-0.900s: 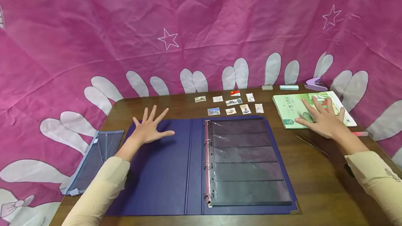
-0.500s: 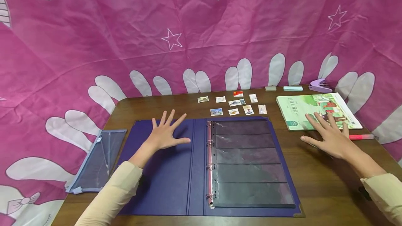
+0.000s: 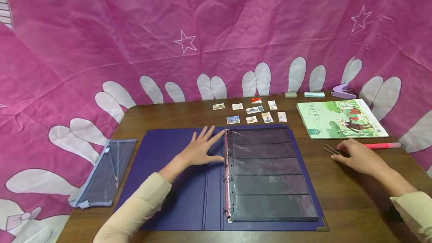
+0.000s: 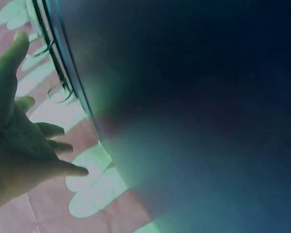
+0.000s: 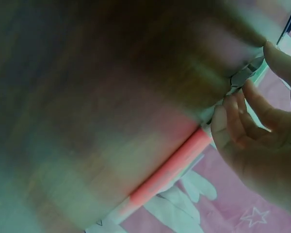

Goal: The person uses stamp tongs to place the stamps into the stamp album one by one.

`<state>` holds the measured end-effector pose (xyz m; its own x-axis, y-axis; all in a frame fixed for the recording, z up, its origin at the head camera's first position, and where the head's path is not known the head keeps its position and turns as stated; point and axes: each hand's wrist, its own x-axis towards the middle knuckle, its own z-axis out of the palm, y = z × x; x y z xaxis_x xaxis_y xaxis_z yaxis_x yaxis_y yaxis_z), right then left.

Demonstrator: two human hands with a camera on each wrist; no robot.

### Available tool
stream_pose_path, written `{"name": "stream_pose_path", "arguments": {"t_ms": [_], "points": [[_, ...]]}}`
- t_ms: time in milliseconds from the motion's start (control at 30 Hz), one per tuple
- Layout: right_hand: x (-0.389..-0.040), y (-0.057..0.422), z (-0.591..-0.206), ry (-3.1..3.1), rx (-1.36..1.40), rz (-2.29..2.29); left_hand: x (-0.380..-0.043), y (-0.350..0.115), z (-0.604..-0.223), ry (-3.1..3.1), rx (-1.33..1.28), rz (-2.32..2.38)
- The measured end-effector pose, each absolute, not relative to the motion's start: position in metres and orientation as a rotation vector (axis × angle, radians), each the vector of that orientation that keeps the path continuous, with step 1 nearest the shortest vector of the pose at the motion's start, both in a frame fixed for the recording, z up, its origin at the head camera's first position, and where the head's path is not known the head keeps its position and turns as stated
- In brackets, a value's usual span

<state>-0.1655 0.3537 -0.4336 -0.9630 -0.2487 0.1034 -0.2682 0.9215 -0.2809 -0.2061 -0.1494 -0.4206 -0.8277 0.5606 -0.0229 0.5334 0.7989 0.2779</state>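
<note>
The left hand [image 3: 197, 153], fingers spread wide, is over the open blue binder [image 3: 168, 140], its fingertips near the metal rings; whether it touches is hard to tell. The right hand [image 3: 359, 158] has its thumb and fingers curled round the tweezers [image 5: 247, 72], whose tips point toward the binder, just in front of a green book [image 3: 320, 119]. A red marker [image 3: 383, 146] lies beside that hand. Stamps [image 3: 254, 110] lie on the surface [image 3: 341, 198] behind the binder, and a mesh pouch [image 3: 104, 177] sits to its left.
</note>
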Motion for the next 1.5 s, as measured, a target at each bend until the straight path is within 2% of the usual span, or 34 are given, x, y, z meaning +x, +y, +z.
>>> {"name": "stream_pose_path", "arguments": {"t_ms": [600, 967, 1267, 1500], "points": [[-0.167, 0.354, -0.437, -3.002, 0.446, 0.537, -0.215, -0.128, -0.435, 2.860, 1.136, 0.458], [-0.168, 0.346, -0.436, -2.932, 0.492, 0.561, -0.218, -0.130, -0.439, 2.892, 1.005, 0.570], [-0.165, 0.318, -0.438, -2.711, 0.531, 0.760, -0.216, -0.133, -0.441, 2.887, 0.934, 0.589], [-0.192, 0.301, -0.425, -2.559, 0.482, 0.752, -0.227, -0.132, -0.434, 2.866, 0.903, 0.667]]}}
